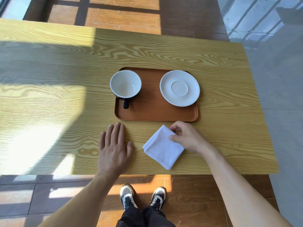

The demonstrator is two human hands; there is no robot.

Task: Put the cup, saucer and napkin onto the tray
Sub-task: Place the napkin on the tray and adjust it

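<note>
Lying on the wooden desk [213, 79] just in front of the tray [155, 112], a folded white napkin [162, 148] is pinched at its upper right edge by the right hand [186, 136], thumb and fingers closed on the cloth. To its left, apart from it, the left hand [114, 145] rests flat and empty, fingers spread. On the tray, the cup [125, 84] sits left and the saucer [179, 88] right, apart.

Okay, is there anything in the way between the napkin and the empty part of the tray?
Nothing visible. The napkin lies on the table just short of the tray's near edge, pinched by the right hand. The cup and saucer sit farther back, leaving the near middle bare.
</note>
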